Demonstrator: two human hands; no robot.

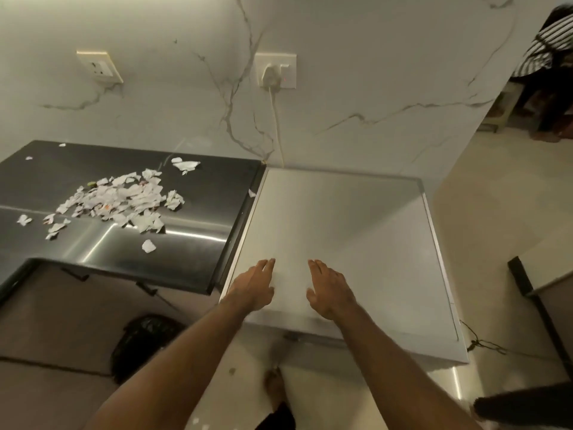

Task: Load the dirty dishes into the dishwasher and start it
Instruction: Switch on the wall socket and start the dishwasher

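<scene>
Person stands at the dishwasher (356,228), a white free-standing unit butted against the end of a black counter (201,243).

Left hand (254,287) and right hand (330,288) lie side by side, palms down, on or just over the front of the machine's top. The fingers are straight and a little spread, and neither hand holds anything. Cannot tell whether they press or only hover.

No dirty dishes in view anywhere. Door face is below the front edge and mostly hidden. It looks closed, though I can't be sure.

Plug (273,74) sits in the wall socket with a small red light beside it. Its cord (277,119) drops behind the machine.

Torn paper scraps (124,200) are heaped on the counter. A dark basket (145,346) sits on the floor to the left. Second person (545,51) stands far right, at the room's edge.

Judgement: very early, loading not begun. The hands seem placed to find the door. The next move calls for sliding the fingers over the front lip to the handle, stepping back so the door can swing down, then fetching dishes from elsewhere.
</scene>
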